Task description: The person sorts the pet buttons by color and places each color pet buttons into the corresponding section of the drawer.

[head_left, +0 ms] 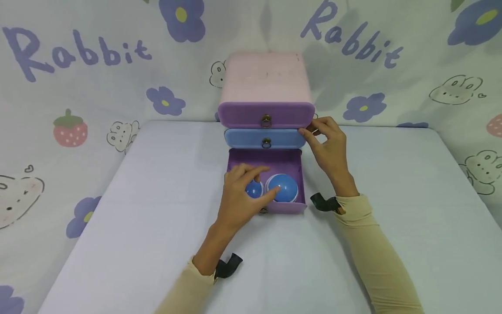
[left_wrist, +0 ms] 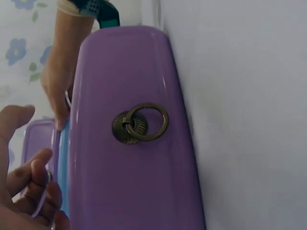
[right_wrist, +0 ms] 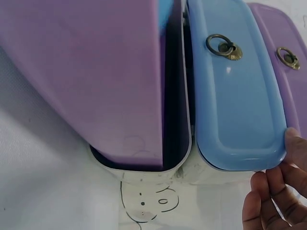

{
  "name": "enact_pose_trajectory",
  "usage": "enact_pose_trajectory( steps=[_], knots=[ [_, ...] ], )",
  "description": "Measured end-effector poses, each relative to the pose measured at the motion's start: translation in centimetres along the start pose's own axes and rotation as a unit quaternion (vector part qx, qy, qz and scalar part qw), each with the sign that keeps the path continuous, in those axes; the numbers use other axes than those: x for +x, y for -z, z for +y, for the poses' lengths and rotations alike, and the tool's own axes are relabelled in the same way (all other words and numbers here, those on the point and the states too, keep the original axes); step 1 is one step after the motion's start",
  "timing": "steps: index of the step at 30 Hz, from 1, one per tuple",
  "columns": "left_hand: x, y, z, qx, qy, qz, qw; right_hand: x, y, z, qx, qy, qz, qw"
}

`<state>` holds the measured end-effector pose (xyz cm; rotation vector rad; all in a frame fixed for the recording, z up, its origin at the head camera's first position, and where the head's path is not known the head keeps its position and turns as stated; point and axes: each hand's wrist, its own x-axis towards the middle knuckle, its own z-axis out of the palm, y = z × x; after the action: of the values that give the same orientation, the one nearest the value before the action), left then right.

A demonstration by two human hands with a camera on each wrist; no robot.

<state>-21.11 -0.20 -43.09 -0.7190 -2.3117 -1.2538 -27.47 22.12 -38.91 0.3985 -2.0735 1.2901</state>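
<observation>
A small pink cabinet [head_left: 266, 78] with three stacked drawers stands at the back of the table. Its purple bottom drawer [head_left: 286, 209] is pulled out toward me, while the blue middle drawer [head_left: 245, 138] and purple top drawer [head_left: 239, 115] are closed. Inside the bottom drawer lie a large blue domed round thing [head_left: 286, 188] with a white rim and a smaller blue one [head_left: 254, 188], partly covered by my left hand [head_left: 235, 196]. That hand hovers over them, thumb and fingers apart. My right hand [head_left: 330, 150] grips the cabinet's right side, thumb at the blue drawer's corner [right_wrist: 268, 155].
Brass ring pulls hang on the drawer fronts, such as the bottom drawer's ring [left_wrist: 148, 122]. A white cloth [head_left: 157, 183] covers the table. Behind the cabinet hangs a printed curtain [head_left: 266, 26]. Black camera mounts [head_left: 229, 266] stick out from both wrists.
</observation>
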Motion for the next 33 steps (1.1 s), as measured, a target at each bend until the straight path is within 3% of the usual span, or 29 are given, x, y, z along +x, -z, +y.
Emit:
enact_pose_trajectory(
  steps=[8,12,14,17,23,26,33],
  knots=[
    [-2.5,0.2,0.3,-0.019,-0.043,0.042,0.9980,0.1,0.3,-0.2,-0.001,-0.018,0.004,0.9998],
    [-4.3,0.4,0.4,-0.024,-0.044,0.047,0.9976,0.1,0.3,-0.5,0.000,-0.020,0.001,0.9998],
    [-5.2,0.6,0.4,-0.028,-0.031,0.042,0.9982,0.1,0.3,-0.5,0.000,-0.019,-0.001,0.9998],
    [-6.6,0.5,0.4,-0.021,0.014,0.035,0.9991,0.1,0.2,-0.4,0.001,-0.020,-0.002,0.9998],
    [-7.9,-0.4,0.3,0.071,0.110,0.009,0.9913,0.0,-0.2,1.9,0.003,-0.018,0.003,0.9998],
    [-7.7,-1.0,0.1,0.072,0.120,0.010,0.9901,0.0,-0.2,3.2,0.001,-0.018,0.002,0.9998],
    [-6.9,-1.6,-0.7,0.033,0.108,0.040,0.9928,-0.1,0.0,3.8,-0.001,-0.022,-0.004,0.9997]
  ],
)
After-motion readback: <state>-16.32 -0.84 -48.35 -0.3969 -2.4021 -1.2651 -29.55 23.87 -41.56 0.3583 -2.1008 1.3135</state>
